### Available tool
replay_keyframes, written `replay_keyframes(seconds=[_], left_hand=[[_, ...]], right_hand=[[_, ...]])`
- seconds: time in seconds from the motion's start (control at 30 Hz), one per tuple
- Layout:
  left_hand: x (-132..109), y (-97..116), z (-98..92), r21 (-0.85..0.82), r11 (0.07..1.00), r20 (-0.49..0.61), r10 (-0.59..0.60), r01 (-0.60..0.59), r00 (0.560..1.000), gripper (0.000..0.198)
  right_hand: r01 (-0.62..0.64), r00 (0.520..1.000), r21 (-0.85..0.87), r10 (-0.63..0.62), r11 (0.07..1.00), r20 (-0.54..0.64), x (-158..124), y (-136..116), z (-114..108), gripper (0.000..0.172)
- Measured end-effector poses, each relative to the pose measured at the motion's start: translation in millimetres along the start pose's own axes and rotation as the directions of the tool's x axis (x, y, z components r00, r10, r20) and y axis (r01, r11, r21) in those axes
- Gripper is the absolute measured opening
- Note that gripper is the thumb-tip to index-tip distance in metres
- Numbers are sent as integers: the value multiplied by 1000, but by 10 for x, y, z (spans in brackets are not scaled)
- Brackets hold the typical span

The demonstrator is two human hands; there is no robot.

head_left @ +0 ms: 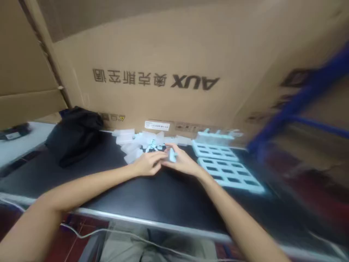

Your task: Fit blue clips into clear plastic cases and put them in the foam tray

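My right hand (182, 162) is closed around a small light-blue plastic piece (172, 155) above the dark tabletop. From the other side my left hand (149, 163) meets it, fingertips bent and pressed together. What lies between the left fingers is blurred and partly hidden. Just beyond the hands is a loose pile of frosted translucent plastic pieces (127, 137). Several tiny light-blue parts (153, 145) lie among them. To the right of my right hand rests a light-blue tray with rectangular openings (231, 168).
Behind the tray stands another light-blue part (215, 137) against a large cardboard box (152, 43). A black cloth or bag (76, 134) sits at left. Blue metal framing (294, 103) rises at right. A white cable (109, 231) hangs below the table's front edge (152, 222).
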State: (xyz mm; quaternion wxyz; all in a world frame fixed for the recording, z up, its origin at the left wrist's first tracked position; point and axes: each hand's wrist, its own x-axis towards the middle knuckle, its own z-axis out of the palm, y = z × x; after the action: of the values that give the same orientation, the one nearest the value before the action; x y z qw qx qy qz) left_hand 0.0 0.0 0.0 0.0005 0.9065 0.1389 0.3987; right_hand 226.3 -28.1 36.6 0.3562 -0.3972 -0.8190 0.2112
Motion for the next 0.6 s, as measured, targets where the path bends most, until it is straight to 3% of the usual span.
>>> replay_keyframes(seconds=[0.13,0.23,0.33,0.37,0.43,0.5,0.53,0.6], left_hand=[[25,73,-21,31,997,5,-69,69,998,43],[45,105,-34,88,995,-10,-53,54,999,31],[73,114,-40,196,980,58,-47,35,997,16],[83,114,-39,239,970,97,-62,37,993,13],[101,112,-35,312,949,165,-108,52,980,8],[108,110,-30,352,932,199,-168,90,965,8],[107,110,-28,357,927,211,-198,113,957,8],[96,112,-29,343,927,236,-239,150,942,10]], right_hand=[[-69,991,-46,63,997,-116,49,-1,-154,67],[-169,929,-194,91,966,-359,24,138,-488,65],[-395,775,-301,140,868,-616,-117,437,-921,65],[-493,699,-294,172,819,-694,-190,559,-1057,64],[-660,502,-202,225,723,-835,-355,809,-1282,61],[-737,351,-102,249,668,-903,-513,1039,-1428,58],[-760,311,-78,256,646,-915,-579,1141,-1470,58],[-803,285,-72,276,591,-918,-676,1316,-1499,59]])
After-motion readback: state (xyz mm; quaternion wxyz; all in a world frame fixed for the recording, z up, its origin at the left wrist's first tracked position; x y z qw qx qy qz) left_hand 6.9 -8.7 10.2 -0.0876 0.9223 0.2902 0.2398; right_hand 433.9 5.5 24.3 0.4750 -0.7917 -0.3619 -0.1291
